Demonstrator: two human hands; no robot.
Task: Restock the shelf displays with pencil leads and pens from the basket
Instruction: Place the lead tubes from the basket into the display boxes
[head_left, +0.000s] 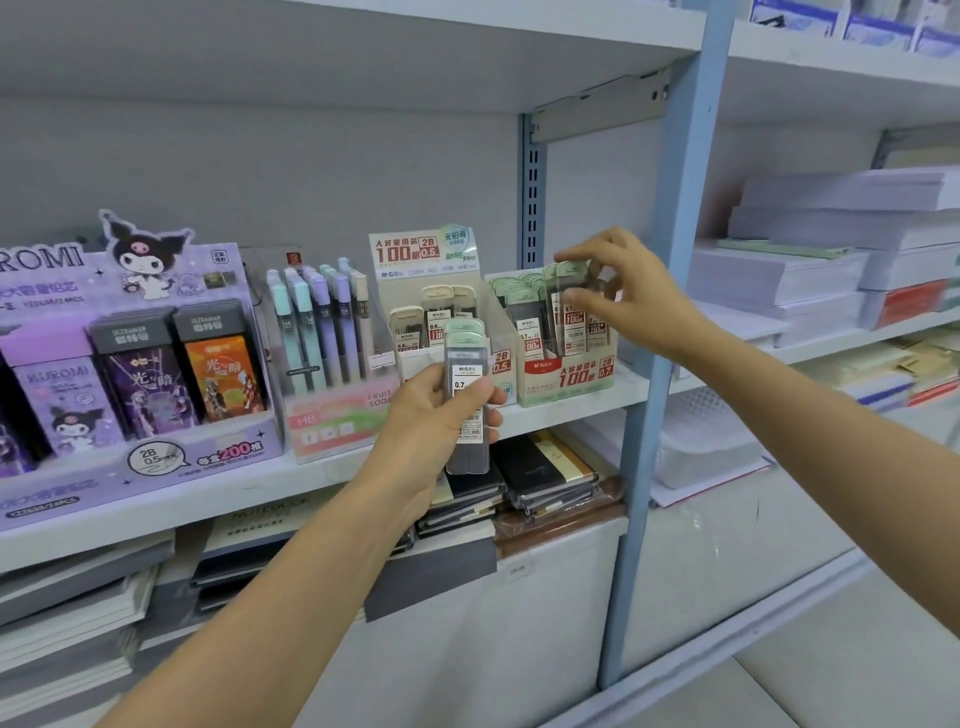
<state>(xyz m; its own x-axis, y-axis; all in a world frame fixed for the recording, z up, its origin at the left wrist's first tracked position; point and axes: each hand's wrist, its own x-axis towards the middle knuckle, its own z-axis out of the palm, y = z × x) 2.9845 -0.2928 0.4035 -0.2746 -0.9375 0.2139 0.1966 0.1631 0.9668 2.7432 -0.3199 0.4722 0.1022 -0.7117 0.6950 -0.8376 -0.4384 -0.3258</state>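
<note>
Display box (569, 376) marked 0.7 with upright lead cases (529, 325), right hand (631, 299) pinching top of one, perhaps two, left hand (434, 418) gripping spare cases (466, 387) around their middle

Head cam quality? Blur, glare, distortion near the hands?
Head view: soft even light, no hard shadows; the right hand and its pinched lead case slightly motion-blurred; the left hand and its lead cases sharper; faint sheen on the clear pen display; wide-angle lens tilts the blue upright and shelf edge.
</note>
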